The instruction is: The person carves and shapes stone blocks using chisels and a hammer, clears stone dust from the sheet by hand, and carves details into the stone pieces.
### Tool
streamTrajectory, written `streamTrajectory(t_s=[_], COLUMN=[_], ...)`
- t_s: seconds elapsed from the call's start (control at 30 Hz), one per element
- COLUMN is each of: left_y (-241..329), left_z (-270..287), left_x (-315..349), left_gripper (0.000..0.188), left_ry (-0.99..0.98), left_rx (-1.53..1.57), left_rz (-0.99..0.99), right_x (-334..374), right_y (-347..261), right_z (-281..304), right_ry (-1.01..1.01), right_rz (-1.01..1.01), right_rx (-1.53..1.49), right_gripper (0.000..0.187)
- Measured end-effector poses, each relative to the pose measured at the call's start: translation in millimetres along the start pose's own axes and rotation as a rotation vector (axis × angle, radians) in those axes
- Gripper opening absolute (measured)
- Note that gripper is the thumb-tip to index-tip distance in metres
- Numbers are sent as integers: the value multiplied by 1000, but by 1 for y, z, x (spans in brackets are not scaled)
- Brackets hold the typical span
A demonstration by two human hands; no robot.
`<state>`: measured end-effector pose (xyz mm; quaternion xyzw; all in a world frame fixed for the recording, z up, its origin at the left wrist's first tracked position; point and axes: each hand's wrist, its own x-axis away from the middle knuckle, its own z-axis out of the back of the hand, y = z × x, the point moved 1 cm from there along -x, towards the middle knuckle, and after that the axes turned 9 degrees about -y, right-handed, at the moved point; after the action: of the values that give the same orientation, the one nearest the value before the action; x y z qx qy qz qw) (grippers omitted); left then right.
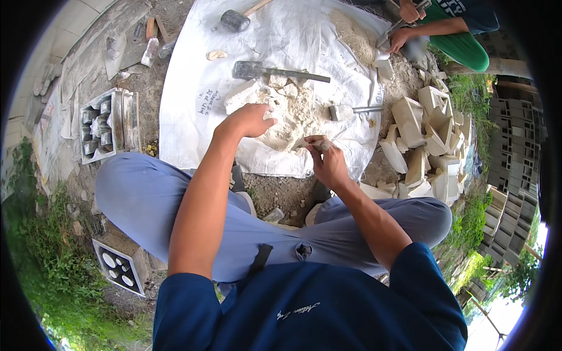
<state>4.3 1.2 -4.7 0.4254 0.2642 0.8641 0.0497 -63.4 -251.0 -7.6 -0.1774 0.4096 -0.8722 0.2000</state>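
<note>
A heap of pale, crumbly rubble, like broken plaster or stone, lies on a white sheet in front of me. My left hand reaches over its left side, thumb and fingers apart, touching or just above the lumps. Low on the heap's right edge, my right hand is closed round a small greyish thing whose kind is hard to make out. Beyond the heap lies a dark-headed mallet, its handle pointing right. Another mallet or hammer with a blocky head rests to the right of the heap.
A third mallet lies at the sheet's far edge. Broken cream-coloured blocks are piled at right. A metal mould stands at left, and a box with round holes is lower left. Another person's hands work at upper right.
</note>
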Motion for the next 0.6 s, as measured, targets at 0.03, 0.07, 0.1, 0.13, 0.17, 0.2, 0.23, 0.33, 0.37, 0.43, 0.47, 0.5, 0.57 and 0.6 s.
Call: streamTrajectory(t_s=[0.03,0.07,0.1,0.13,0.17,0.2,0.23,0.33,0.37,0.43,0.47,0.5,0.57,0.6], left_y=[-1,0,4,7,10,7,4,-1,-1,10,14,11,7,2], left_z=[0,0,2,2,2,0,0,2,2,5,4,3,4,2], left_x=[1,1,-1,-2,-1,0,0,1,1,0,2,1,-1,0], left_gripper=[57,57,58,59,59,58,57,57,57,57,57,57,57,57], left_ry=[-6,-5,1,8,7,10,12,2,1,2,0,-9,-16,-3], left_rx=[9,12,11,10,12,-1,-13,-14,-13,-24,-23,-18,-19,-27], left_rz=[-2,1,-21,-44,-46,-21,4,-9,-6,-33,-37,-14,4,4], right_x=[1,2,4,6,7,3,0,-5,-4,0,2,-1,-6,-7], right_y=[1,1,1,6,14,12,10,-5,-10,-8,-1,0,1,-2], right_z=[0,1,4,4,2,0,0,5,8,12,9,4,2,3], right_ry=[-3,65,136,135,67,0,1,101,149,193,193,92,37,37], right_rz=[1,95,187,186,63,-53,-50,137,202,214,211,71,70,73], right_rx=[-1,19,41,43,52,57,56,129,115,70,72,45,69,67], right_gripper=[8,8,8,8,7,7,7,8,8,6,6,4,3,3])
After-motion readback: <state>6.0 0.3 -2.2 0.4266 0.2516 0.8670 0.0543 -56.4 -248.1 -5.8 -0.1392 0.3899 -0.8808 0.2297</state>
